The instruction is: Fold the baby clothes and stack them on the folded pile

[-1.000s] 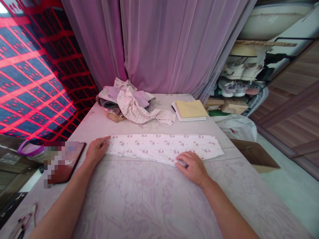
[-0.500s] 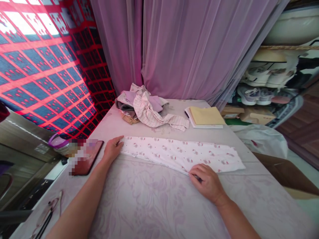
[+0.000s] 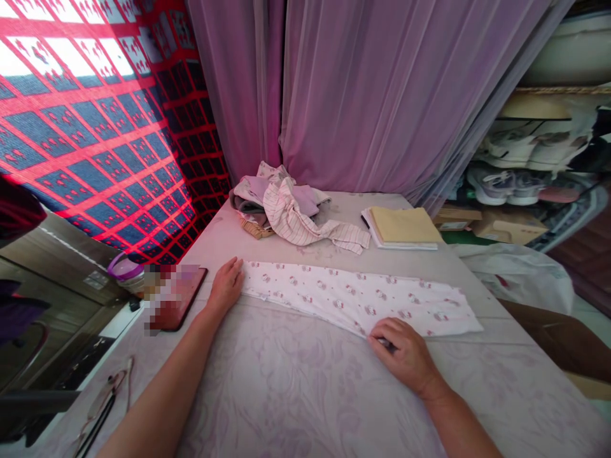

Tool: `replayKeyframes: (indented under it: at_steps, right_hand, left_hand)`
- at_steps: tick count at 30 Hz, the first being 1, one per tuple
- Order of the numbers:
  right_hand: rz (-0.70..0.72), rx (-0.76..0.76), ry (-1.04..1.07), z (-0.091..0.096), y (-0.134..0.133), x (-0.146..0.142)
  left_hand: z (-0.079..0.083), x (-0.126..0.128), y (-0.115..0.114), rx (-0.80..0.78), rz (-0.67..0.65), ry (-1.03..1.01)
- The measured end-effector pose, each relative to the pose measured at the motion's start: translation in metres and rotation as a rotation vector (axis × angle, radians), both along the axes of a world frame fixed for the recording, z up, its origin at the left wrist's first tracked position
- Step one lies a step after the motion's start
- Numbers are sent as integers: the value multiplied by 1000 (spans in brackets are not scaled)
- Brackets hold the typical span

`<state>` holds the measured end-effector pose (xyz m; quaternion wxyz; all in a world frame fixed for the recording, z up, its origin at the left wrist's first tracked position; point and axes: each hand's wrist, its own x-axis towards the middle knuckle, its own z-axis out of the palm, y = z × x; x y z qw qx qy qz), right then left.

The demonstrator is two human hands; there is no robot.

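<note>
1 left hand [image 3: 228, 284], 1 right hand [image 3: 405, 353], touching white patterned cloth [image 3: 329, 294]

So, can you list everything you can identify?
Printed cloth: one, white, centre
Patterned cover: one, pale, beneath
Clothes pile: one, mostly pink, far left
Folded stack: one, yellow-white, far right
Blurred case: one, reddish, left
Glasses: one, colour unclear, near left
Curtain: count unclear, purple, back
Checked hanging: one, red-blue, left
Bucket: one, purple-rimmed, left
Sneakers: four, white and grey, right
Basin: one, white, upper right
Bag: one, whitish, right
Cardboard boxes: three, brown, right
Left hand: one, cloth's left end
Right hand: one, cloth's near edge
</note>
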<state>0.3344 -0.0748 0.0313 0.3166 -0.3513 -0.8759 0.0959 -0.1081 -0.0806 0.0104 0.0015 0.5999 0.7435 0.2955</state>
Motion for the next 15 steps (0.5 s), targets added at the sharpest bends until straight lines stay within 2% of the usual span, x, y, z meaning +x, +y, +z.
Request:
replayKeyframes:
  at_steps: [3,7,12,15]
  right_hand:
    - [-12,2,5,-1,1,0]
    - [-37,-8,2,-1,1,-1]
    - [-47,-12,35,1,2,-1]
    - [-38,-16,48,2,2,-2]
  left_hand:
    - [1,-1,-12,57,-11,-100]
    - [6,-7,-29,-4,34,-261]
    - [18,-19,-46,-97,-169,-326]
    - [23,-21,-50,-116,-208,-300]
